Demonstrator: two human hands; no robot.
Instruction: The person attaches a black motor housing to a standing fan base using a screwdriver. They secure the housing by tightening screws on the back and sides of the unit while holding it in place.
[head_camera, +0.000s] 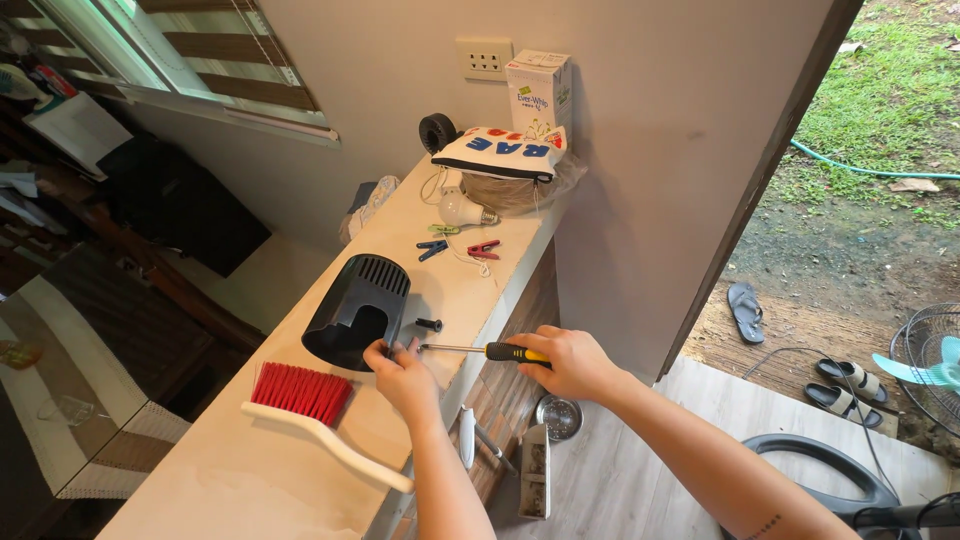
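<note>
Home entryway: sandals (745, 310) at doorway, clothespins (483, 248) on ledge (250, 470).

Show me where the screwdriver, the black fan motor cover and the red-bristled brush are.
screwdriver (515, 352): head view, on its black and yellow handle beside the right hand.
black fan motor cover (352, 305): head view, on its smooth upper shell.
red-bristled brush (303, 391): head view, on the red bristles.

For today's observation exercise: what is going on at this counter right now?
A person stands at a pale counter. The right hand holds a screwdriver by its black-and-yellow handle, its tip pointing towards the left hand. The left hand's fingers pinch something small, too small to identify, beside a black vented plastic housing. A red-bristled brush lies nearby, and a small black part sits loose on the counter.
</note>
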